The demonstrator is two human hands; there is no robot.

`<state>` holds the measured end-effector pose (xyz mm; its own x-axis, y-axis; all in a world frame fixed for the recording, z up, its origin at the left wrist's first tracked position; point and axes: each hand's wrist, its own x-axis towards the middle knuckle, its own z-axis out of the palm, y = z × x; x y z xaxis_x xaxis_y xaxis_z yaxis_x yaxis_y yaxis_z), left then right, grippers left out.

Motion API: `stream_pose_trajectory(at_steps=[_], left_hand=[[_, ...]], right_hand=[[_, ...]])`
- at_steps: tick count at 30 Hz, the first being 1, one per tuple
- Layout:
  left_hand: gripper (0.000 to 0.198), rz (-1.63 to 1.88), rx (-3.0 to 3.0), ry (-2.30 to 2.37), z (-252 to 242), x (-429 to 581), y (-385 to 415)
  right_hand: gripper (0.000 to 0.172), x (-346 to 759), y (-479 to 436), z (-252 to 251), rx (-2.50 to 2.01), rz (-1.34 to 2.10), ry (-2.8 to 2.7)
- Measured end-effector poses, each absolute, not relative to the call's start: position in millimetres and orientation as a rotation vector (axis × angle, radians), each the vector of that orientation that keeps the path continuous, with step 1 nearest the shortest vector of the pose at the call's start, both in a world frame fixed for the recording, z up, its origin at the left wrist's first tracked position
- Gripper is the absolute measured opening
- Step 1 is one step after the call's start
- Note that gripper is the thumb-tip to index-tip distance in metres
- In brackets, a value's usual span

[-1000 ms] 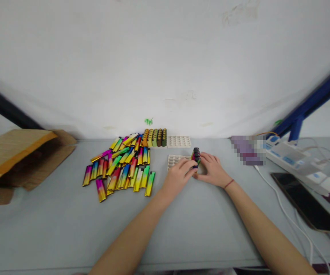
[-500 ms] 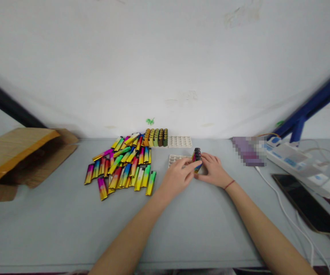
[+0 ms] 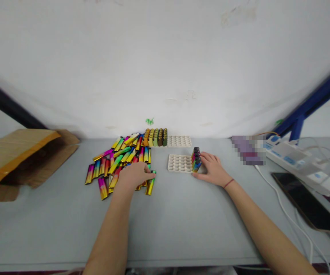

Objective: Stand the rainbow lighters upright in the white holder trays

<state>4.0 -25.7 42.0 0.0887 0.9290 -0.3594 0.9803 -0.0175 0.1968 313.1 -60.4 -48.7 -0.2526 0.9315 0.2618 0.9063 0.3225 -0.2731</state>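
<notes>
My left hand point(image 3: 135, 175) is over the right side of a pile of shiny multicoloured lighters point(image 3: 102, 187). Its thumb and fingers are closed at the top of a lighter with a green-and-gold body point(image 3: 150, 186); the fingertips are partly hidden. My right hand point(image 3: 213, 169) curves round the right end of a white holed tray point(image 3: 179, 163), thumb at the near corner and fingers along the far side. Several lighters point(image 3: 196, 159) stand upright in a row at that end, against the hand. The tray's remaining visible holes are bare.
Behind stands a block of upright lighters point(image 3: 156, 137) beside another white tray point(image 3: 179, 141). An open cardboard box point(image 3: 24, 152) lies at the left. On the right are a power strip point(image 3: 291, 154), white cables, a dark phone point(image 3: 306, 200) and a blurred purple item point(image 3: 245, 149).
My left hand has left the row of standing lighters in the tray and moved left to the pile. My right hand has stayed by the tray.
</notes>
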Motion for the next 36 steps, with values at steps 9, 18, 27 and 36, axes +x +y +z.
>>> stream_pose_trajectory(at_steps=[9, 18, 27, 36], left_hand=[[0.026, -0.145, 2.133, 1.771, 35, 23, -33], [0.023, 0.840, 1.466, 1.628, 9, 35, -11], [0.023, 1.099, 0.763, 1.200, 10, 59, -18], [0.064, 1.156, 0.690, 1.157, 2, 67, -19]], right_hand=[[0.068, 313, -61, -48, -1.637, 0.084, -2.229], [0.066, 315, -61, -50, -1.623, 0.055, -2.225], [0.066, 315, -62, -50, -1.638, 0.052, -2.234], [0.068, 316, -61, -52, -1.638, 0.036, -2.236]])
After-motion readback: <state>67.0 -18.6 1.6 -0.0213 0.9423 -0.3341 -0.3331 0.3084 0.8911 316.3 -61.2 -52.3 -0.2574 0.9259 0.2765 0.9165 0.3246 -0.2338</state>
